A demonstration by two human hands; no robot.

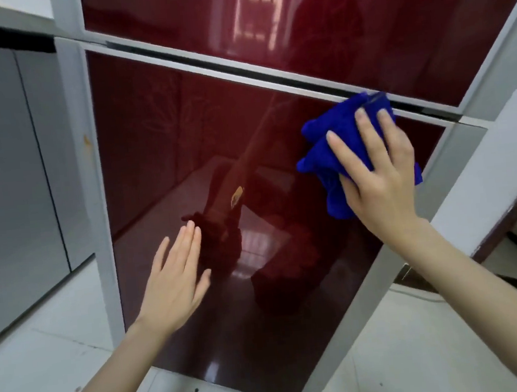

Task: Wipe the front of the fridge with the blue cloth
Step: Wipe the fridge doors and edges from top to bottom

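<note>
The fridge front is glossy dark red glass in a grey frame; its lower door (164,135) fills the middle of the head view and the upper door (172,12) sits above a grey seam. My right hand (377,169) presses the bunched blue cloth (325,155) flat against the lower door's upper right corner, just under the seam. My left hand (173,278) lies flat on the lower door, fingers spread, holding nothing.
A grey cabinet (4,161) stands to the left of the fridge. A white wall edge (480,176) runs down the right side, with dark steps beyond it. Pale floor tiles (46,355) lie below.
</note>
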